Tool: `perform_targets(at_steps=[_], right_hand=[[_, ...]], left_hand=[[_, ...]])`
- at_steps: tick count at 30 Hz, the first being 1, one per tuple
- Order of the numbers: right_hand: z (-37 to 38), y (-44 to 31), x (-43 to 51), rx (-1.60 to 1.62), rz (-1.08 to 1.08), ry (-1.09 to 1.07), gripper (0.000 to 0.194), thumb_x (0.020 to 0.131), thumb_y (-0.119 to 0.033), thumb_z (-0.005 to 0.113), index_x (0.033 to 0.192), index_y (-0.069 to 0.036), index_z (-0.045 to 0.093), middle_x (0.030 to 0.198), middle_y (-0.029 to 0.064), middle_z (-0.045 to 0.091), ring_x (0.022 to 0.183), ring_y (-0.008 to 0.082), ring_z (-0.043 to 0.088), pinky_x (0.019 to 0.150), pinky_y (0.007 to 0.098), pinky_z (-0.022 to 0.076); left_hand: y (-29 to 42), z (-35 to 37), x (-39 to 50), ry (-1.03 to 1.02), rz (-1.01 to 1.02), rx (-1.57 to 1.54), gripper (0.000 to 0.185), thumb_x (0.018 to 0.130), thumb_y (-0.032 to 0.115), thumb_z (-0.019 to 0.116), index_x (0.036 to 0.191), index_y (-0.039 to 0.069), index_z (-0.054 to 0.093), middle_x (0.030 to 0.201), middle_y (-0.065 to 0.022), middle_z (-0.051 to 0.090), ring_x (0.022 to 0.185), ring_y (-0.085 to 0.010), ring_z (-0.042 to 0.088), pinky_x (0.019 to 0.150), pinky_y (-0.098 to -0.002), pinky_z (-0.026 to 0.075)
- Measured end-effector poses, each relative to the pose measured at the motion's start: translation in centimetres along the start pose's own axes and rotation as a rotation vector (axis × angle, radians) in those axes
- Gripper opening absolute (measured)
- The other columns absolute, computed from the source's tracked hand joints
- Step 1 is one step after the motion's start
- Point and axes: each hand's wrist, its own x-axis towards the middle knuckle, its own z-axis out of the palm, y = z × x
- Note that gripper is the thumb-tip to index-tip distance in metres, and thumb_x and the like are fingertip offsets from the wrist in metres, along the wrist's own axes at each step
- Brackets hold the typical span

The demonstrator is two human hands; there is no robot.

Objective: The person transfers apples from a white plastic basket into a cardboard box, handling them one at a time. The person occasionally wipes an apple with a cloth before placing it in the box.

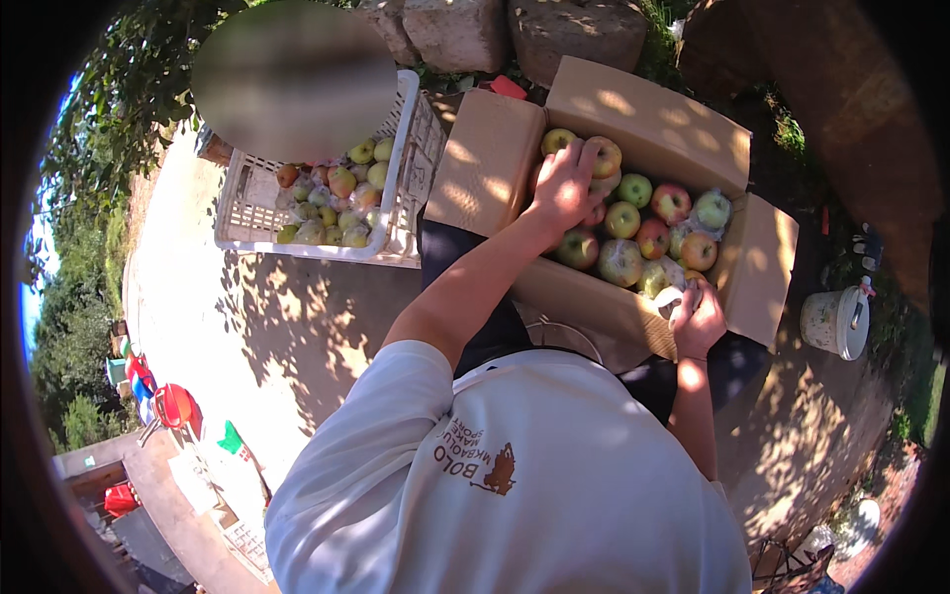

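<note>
My left hand [568, 184] is inside the open cardboard box [586, 286], at its left end. Its fingers and thumb curl around a yellow-red apple [608, 157], and another apple [557, 141] lies just beyond the fingertips. At the near right corner, my right hand [699, 323] pinches a crumpled white piece of thin material [669, 298], perhaps a wrapper or cloth, by the near wall. Between the hands lie several red and green apples [654, 238]. Some, such as one apple [620, 262], are in clear plastic film. The box rests on my lap, its flaps folded outward.
Left of the box stands a white plastic crate [319, 251] with several apples [343, 182], some wrapped in film. A blurred oval hides its far part. Stone blocks [456, 33] line the far side. A lidded white bucket [835, 323] stands at the right.
</note>
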Motion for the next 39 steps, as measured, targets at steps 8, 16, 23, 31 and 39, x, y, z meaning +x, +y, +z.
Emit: perform_targets(at_steps=[8,16,23,31,39], right_hand=[[0.1,0.7,0.3,0.043,0.061,-0.141,0.028,0.098,-0.027,0.055,0.105,-0.003,0.067,0.098,0.0181,0.070,0.089,0.0397,0.067,0.078,0.0435,0.0531],[1.8,-6.0,-0.3,0.040,0.050,-0.325,0.028,0.101,-0.030,0.052,0.109,-0.008,0.067,0.099,0.0192,0.068,0.092,0.0391,0.065,0.080,0.0447,0.0517],[2.8,-7.8,0.0,-0.026,-0.013,-0.262,0.026,0.100,-0.027,0.053,0.094,-0.006,0.068,0.086,0.0178,0.068,0.078,0.0403,0.064,0.070,0.0465,0.0508],[3.2,-7.9,0.5,-0.131,-0.054,-0.246,0.022,0.096,-0.026,0.055,0.091,-0.008,0.068,0.083,0.0144,0.068,0.076,0.0372,0.065,0.069,0.0455,0.0511],[3.3,-7.1,0.2,-0.125,-0.151,-0.216,0.021,0.092,-0.024,0.055,0.090,-0.008,0.068,0.084,0.0116,0.068,0.075,0.0344,0.065,0.069,0.0421,0.0519]], left_hand=[[-1.2,-6.9,-8.3,0.177,0.024,-0.226,0.054,0.082,0.022,0.075,0.128,0.003,0.054,0.122,-0.0178,0.058,0.107,-0.0387,0.060,0.090,-0.0445,0.052],[-14.1,-18.0,-10.9,0.436,-0.275,-0.212,0.033,0.088,0.018,0.070,0.117,0.004,0.062,0.108,-0.0174,0.066,0.101,-0.0380,0.064,0.087,-0.0449,0.051],[-34.1,-20.9,-10.5,-0.064,-0.538,0.547,0.049,0.086,0.026,0.067,0.131,0.014,0.054,0.136,-0.0182,0.051,0.115,-0.0409,0.060,0.092,-0.0503,0.054],[-44.9,-16.3,-11.3,-0.792,-0.576,0.959,0.046,0.087,0.016,0.062,0.132,0.012,0.058,0.145,-0.0121,0.051,0.135,-0.0275,0.048,0.111,-0.0627,0.031],[-51.1,-14.2,-14.9,-0.530,-0.291,1.119,0.022,0.092,0.023,0.059,0.112,0.015,0.066,0.123,-0.0074,0.057,0.112,-0.0357,0.061,0.086,-0.0470,0.057]])
